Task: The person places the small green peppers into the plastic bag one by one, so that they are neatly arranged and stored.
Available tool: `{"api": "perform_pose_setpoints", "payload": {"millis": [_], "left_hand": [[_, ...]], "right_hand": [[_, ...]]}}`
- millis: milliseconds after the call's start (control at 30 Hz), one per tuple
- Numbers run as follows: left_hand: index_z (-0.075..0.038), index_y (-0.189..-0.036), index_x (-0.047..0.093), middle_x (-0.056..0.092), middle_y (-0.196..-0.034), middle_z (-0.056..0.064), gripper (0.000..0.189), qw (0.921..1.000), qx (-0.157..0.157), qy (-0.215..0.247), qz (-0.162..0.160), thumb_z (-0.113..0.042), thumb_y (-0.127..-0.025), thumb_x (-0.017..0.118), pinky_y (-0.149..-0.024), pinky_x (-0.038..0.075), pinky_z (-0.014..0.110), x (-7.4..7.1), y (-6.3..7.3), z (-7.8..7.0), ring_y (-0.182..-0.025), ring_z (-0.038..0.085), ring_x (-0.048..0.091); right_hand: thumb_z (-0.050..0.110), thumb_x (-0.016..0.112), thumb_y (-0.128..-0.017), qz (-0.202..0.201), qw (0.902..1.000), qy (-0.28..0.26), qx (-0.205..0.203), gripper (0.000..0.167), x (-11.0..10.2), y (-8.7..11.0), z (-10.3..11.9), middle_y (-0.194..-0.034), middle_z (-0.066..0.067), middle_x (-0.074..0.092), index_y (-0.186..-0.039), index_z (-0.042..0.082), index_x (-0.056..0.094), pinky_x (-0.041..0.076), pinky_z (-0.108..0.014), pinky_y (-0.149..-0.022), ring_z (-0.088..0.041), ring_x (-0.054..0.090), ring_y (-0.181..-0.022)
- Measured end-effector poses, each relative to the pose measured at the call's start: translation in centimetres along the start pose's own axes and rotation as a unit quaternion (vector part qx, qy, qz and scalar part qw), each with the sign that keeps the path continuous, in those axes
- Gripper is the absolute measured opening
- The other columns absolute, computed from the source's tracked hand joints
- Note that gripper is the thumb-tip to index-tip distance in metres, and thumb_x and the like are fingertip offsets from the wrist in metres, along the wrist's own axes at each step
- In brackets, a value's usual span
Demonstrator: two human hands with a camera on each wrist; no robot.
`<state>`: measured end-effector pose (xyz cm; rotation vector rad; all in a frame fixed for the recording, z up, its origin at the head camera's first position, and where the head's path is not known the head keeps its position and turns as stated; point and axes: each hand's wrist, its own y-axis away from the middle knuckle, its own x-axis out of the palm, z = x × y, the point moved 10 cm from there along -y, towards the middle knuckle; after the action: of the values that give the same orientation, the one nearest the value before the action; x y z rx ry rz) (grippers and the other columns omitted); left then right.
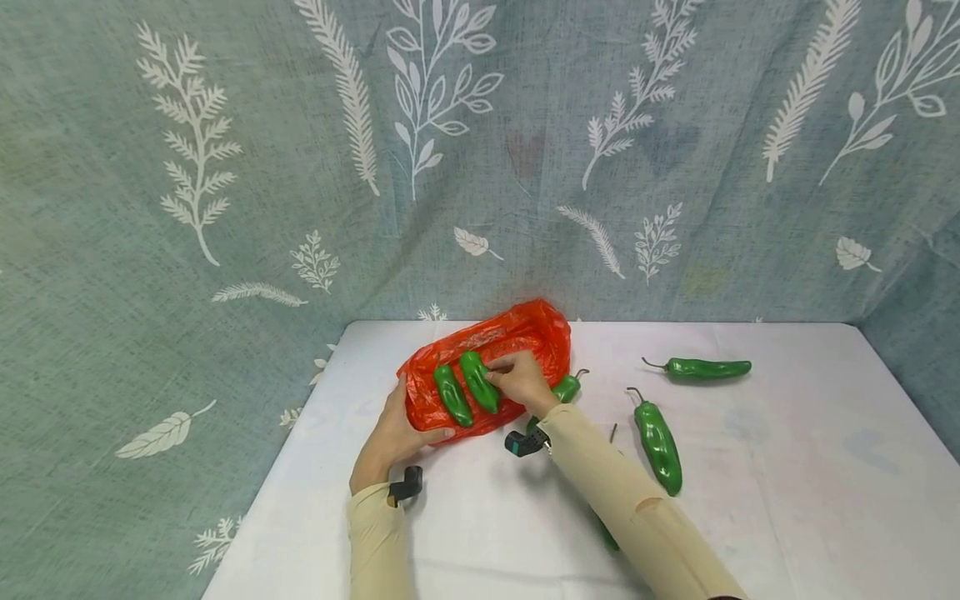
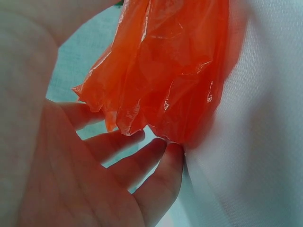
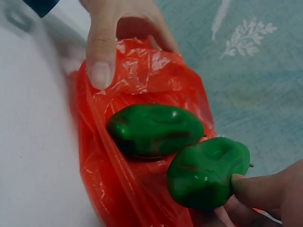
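A red plastic bag (image 1: 546, 329) lies spread open like a shallow tray on the white tabletop. My left hand (image 1: 388, 439) holds its left end, thumb along the near edge and fingers around the far side. In the left wrist view those fingers (image 2: 163, 175) curl under the crinkled plastic. My right hand (image 1: 521, 383) pinches a green pepper (image 1: 477, 375) over the bag, thumb against its side in the right wrist view. Beside it, a second green pepper (image 3: 154, 130) rests on the red plastic. Whether the pinched pepper touches the bag I cannot tell.
Right of the bag, a green pepper (image 1: 567, 387) is partly hidden by my right hand. Farther right lie another pepper (image 1: 658, 446) and a long pepper (image 1: 708, 369). One more pepper (image 1: 609, 535) shows under the right sleeve. A leaf-patterned cloth (image 1: 465, 167) hangs behind the table.
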<state>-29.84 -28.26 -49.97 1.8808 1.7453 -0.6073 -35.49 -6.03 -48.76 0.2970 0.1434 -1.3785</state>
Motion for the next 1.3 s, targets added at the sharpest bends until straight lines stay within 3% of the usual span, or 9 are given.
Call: {"api": "perform_pose_setpoints", "payload": {"millis": [367,1300], "left_hand": [[-0.029,-0.163,0.018,0.042,-0.154,0.002,0.127,1.0000,-0.001,-0.007,0.002,-0.047,-0.066,0.096,-0.120,0.039,0.061,0.2,-0.1,0.2,-0.143,0.029,0.043],[-0.028,-0.163,0.020,0.042,-0.155,0.000,0.124,0.9999,0.011,-0.006,0.007,-0.044,-0.066,0.097,-0.122,0.036,0.062,-0.1,-0.3,0.1,-0.145,0.028,0.042]], "right_hand": [[0.005,0.074,-0.093,-0.011,0.9992,0.034,-0.018,0.023,0.7,-0.5,-0.1,-0.114,-0.017,0.077,-0.116,0.000,0.077,0.063,-0.033,-0.085,-0.025,0.073,-0.102],[0.002,0.072,-0.093,0.004,0.9984,0.056,-0.006,0.025,2.6,-0.8,-0.8,-0.119,-0.017,0.076,-0.117,0.000,0.077,0.062,-0.038,-0.093,-0.029,0.071,-0.113]]}}
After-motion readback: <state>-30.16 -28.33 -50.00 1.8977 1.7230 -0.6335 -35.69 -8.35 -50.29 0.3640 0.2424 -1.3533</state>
